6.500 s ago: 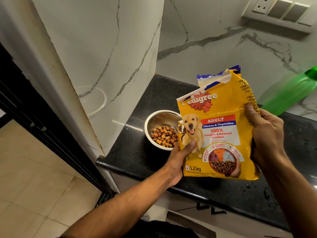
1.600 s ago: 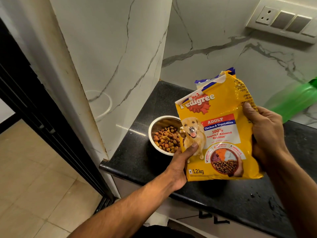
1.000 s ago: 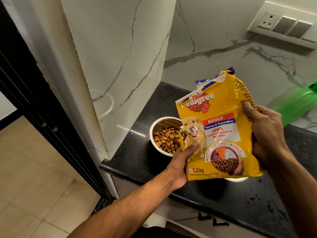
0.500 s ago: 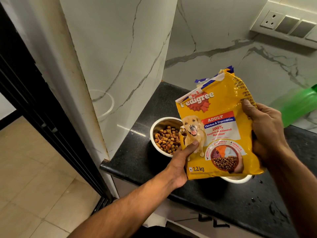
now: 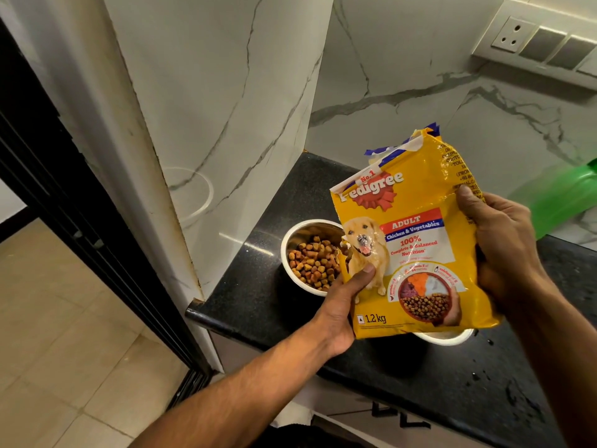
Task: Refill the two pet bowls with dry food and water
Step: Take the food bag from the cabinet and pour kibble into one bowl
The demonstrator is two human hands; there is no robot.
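Closest in, the left hand [image 5: 344, 305] pinches the lower left edge of the yellow food bag [image 5: 413, 253], thumb on the front. The right hand [image 5: 504, 250] wraps round the bag's right side, fingers curled behind it. Two hands probably keep the floppy bag upright so nothing spills from its torn top.

Just under the bag, below the right hand, peeks the rim of a second bowl [image 5: 447, 338]. Its inside is hidden.

Just past the left thumb sits the steel bowl [image 5: 300, 234] on the black counter [image 5: 258, 305], with brown food [image 5: 315, 261] already in it. So the water part looks left to do.

Farther back, beyond the right hand, is a blurry green bottle [image 5: 562, 202].
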